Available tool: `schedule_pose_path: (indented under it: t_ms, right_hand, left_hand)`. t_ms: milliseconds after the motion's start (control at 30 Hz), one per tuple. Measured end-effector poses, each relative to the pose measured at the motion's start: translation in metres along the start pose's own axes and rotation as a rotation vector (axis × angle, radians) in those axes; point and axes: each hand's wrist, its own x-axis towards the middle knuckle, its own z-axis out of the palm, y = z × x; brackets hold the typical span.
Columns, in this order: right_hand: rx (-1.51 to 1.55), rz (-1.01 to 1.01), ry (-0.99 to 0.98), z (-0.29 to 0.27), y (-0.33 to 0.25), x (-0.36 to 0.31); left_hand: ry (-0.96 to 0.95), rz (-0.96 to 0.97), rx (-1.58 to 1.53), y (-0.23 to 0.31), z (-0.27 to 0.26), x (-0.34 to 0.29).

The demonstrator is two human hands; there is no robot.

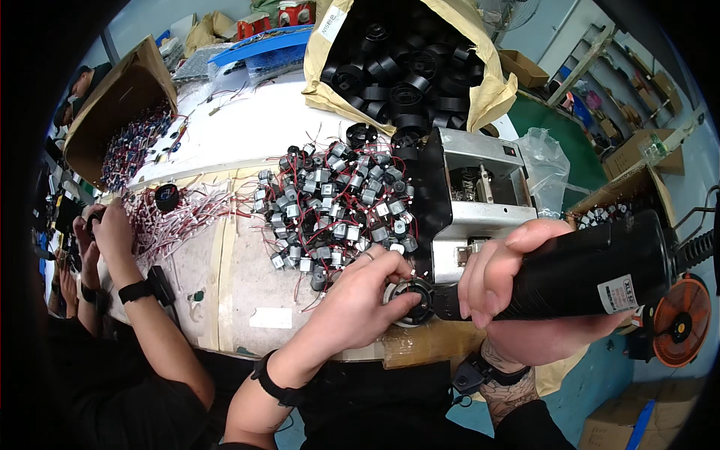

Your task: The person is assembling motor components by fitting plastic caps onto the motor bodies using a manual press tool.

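My left hand (364, 289) grips a round black housing (415, 313) at the front edge of the table, thumb and fingers pressed on its rim. My right hand (491, 277) is wrapped round a thick black electric screwdriver (570, 271), held nearly level with its cable running off to the right. The driver's front end meets the housing's right side; its bit cannot be made out. Just beyond my left hand lies a heap of small silver motors (337, 199) with red and black wires. A metal machine (487, 211) with an open top stands beyond my right hand.
A paper-lined sack of black round housings (409, 94) stands at the back. To the left, a co-worker's hands (112, 229) hold a dark part near a pile of red and white wires (176, 225). A cardboard box (82, 146) holds wired parts. An orange fan (681, 322) stands right.
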Motion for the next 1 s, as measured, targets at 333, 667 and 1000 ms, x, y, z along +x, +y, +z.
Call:
schedule_pose_path:
  t_ms: [333,667,1000]
  right_hand:
    - [-0.022,-0.003,0.063,0.0072,0.0039,0.0009]
    - [-0.009,0.055,-0.039,0.0064,0.0038,-0.0014]
    - [0.078,0.136,-0.070,0.0047,0.0025,-0.0027]
  left_hand:
    - [0.057,0.100,-0.039,-0.0112,0.0033,-0.0010]
    - [0.013,0.076,-0.012,-0.0045,0.0011,-0.0019]
    - [0.054,0.078,-0.009,-0.0043,0.0022,-0.0027]
